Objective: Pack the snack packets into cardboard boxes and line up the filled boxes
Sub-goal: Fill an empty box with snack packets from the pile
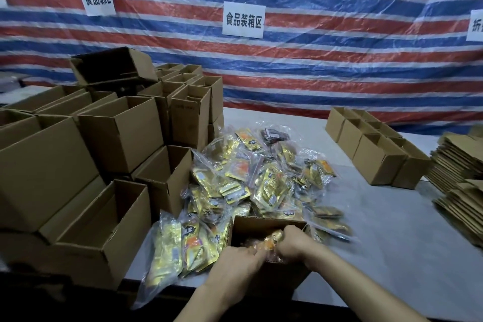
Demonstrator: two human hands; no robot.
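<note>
fingers of left hand (pixel 235 268) and right hand (pixel 295 243) clamp snack packets (pixel 273 242) inside cardboard box (pixel 269 223).

Makeshift packing area, striped tarp wall (pixel 313 65), printed zone signs (pixel 243 19), stacked cardboard boxes (pixel 120 133), flattened cartons (pixel 460 165)

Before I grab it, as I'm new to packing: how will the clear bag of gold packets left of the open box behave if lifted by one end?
Likely floppy: the clear bag droops over the table edge, so it should sag. Probably slippery, given its glossy film. Its loose packets may slide toward the low end.
</note>
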